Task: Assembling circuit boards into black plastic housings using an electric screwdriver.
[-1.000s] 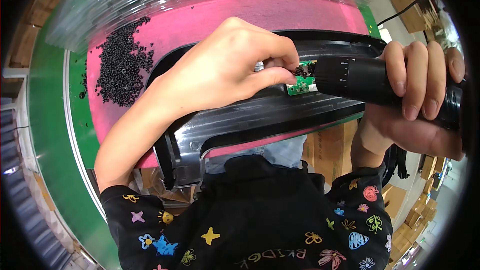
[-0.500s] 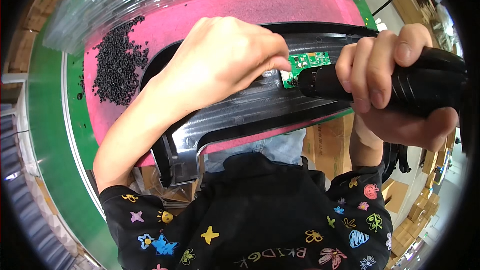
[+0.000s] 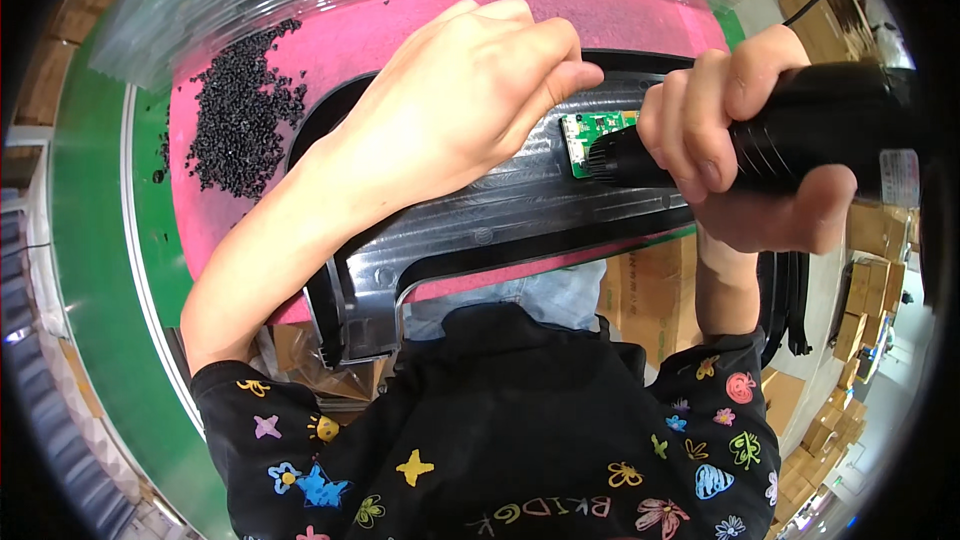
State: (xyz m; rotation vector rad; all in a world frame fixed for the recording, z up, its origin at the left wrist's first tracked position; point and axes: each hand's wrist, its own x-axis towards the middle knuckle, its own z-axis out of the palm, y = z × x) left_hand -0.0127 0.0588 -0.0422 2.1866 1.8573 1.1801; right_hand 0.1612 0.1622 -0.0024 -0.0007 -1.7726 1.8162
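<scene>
Two bare hands work over a black plastic frame point(image 3: 520, 225) lying on a pink foam mat point(image 3: 330, 35). Right hand point(image 3: 745, 155) wrapped tight around a black electric screwdriver point(image 3: 800, 135), fingers curled over the barrel, thumb beneath; the tool lies nearly level, its nose pointing toward the left hand. Small green circuit board point(image 3: 592, 130) sits on the frame right at the tool's nose, partly hidden by it. Left hand point(image 3: 465, 105) rests on the frame just beside the board, fingers bent together with tips pressed down near the board's upper edge; whether they pinch anything, cannot tell. Heap of small black screws point(image 3: 240, 110) lies on the mat, well away from the left wrist on its outer side.
</scene>
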